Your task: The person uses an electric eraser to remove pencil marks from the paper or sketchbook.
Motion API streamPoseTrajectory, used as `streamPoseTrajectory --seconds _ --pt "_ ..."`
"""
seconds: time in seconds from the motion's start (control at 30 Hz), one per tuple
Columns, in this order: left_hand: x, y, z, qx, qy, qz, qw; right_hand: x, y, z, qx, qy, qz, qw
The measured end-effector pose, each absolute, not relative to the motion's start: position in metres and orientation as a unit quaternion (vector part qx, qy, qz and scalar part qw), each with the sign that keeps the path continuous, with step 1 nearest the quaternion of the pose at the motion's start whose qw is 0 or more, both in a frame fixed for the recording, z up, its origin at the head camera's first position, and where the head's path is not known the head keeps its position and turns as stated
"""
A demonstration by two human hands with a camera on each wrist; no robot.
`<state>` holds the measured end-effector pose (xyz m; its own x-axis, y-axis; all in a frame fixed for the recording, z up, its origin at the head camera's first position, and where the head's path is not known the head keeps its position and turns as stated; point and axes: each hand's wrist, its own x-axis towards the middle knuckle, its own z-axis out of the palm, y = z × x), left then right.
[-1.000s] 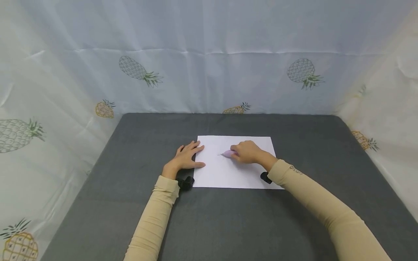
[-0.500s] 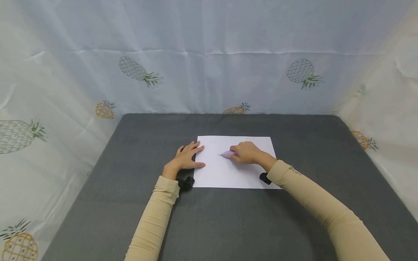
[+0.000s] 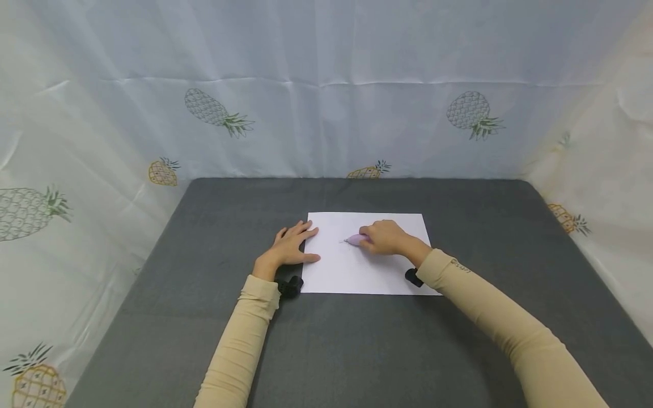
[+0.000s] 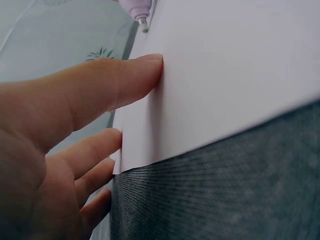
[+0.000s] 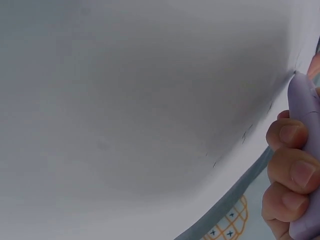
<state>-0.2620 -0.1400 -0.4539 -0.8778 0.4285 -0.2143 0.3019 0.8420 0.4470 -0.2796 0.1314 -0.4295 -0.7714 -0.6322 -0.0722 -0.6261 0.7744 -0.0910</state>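
A white sheet of paper lies on the dark grey table. My right hand grips a lilac electric eraser, its fingers curled round the thick body. The eraser's tip points left, right at the paper near faint marks. In the left wrist view, the lilac body shows a metal collar and a small rounded tip. Short dark pencil marks run across the paper in the right wrist view. My left hand rests with spread fingers at the sheet's left edge, thumb and fingertips on the paper.
The grey table reaches past the paper on all sides. Behind it and at both sides hangs a pale curtain with pineapple prints. Black wrist cameras sit on both wrists, the left one close to the sheet's lower left corner.
The right hand and the eraser shift only by tiny amounts over the same spot. The left hand and the paper stay in place.
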Motion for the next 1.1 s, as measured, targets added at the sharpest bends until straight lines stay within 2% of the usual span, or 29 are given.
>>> streamPoseTrajectory --seconds 0.3,0.53,1.1 --pt "-0.261 -0.139 -0.454 0.198 0.945 0.211 0.153 -0.291 0.137 -0.443 -0.359 0.931 -0.053 0.038" --pt "-0.261 -0.139 -0.454 0.197 0.945 0.211 0.151 -0.279 0.133 -0.427 -0.329 0.942 -0.030 0.060" --pt "-0.260 -0.139 -0.451 0.199 0.945 0.210 0.152 -0.277 0.132 -0.426 -0.333 0.941 -0.022 0.052"
